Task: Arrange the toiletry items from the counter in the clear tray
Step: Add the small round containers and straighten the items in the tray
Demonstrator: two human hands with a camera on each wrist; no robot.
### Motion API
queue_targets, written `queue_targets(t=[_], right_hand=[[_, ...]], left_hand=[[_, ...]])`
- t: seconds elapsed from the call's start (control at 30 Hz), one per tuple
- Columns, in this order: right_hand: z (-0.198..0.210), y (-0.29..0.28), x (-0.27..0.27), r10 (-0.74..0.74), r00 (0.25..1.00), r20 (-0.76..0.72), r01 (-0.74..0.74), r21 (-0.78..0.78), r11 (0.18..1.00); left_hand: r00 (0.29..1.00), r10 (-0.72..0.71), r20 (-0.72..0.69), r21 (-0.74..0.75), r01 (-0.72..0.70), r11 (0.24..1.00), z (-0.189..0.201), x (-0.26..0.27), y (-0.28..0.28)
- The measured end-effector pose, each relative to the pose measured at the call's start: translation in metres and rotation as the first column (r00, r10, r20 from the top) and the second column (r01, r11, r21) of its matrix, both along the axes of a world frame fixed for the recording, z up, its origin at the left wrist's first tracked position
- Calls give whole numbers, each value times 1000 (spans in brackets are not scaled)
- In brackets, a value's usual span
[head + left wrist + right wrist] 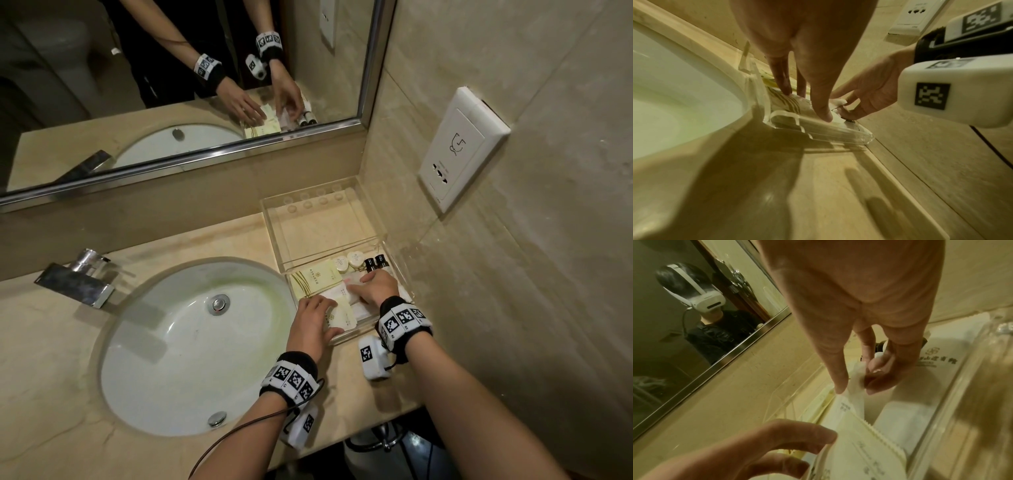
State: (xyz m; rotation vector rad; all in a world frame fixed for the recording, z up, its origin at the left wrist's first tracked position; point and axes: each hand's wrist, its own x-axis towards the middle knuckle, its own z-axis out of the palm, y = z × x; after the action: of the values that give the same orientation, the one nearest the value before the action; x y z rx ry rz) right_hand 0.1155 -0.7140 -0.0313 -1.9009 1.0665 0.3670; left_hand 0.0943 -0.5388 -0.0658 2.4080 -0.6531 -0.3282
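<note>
The clear tray (270,219) stands on the counter's right end against the wall. Its near half holds a yellow packet with gold stripes (315,279), two round soaps (356,260), two dark bottles (375,262) and white sachets. My left hand (334,317) holds a cream sachet (342,318) at the tray's near left corner, thumb below and fingers on top (806,106). My right hand (356,284) reaches into the tray beside the bottles and pinches a narrow white sachet (856,382) between thumb and forefinger. The tray's far half is bare.
A white sink basin (191,342) with a chrome faucet (78,281) fills the counter left of the tray. A mirror (171,85) runs along the back wall. A wall socket (459,147) sits on the right wall above the tray. The counter's front edge (342,442) is close.
</note>
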Motion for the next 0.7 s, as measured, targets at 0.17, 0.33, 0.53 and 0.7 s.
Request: queue_targets(t=[0.17, 0.33, 0.53, 0.7], right_hand=[[-6, 1, 2, 35, 997, 66, -34, -30, 999], [-7, 0, -3, 82, 982, 172, -45, -207, 977], [-11, -2, -8, 156, 976, 150, -110, -276, 955], [-12, -2, -7, 198, 969, 145, -155, -265, 952]], left_hand=[[1000, -6, -2, 13, 6, 1000, 2, 1, 0], [1000, 3, -5, 34, -3, 999, 4, 0, -1], [1000, 13, 8, 40, -14, 999, 3, 1, -3], [1000, 0, 16, 30, 0, 1000, 2, 3, -1]])
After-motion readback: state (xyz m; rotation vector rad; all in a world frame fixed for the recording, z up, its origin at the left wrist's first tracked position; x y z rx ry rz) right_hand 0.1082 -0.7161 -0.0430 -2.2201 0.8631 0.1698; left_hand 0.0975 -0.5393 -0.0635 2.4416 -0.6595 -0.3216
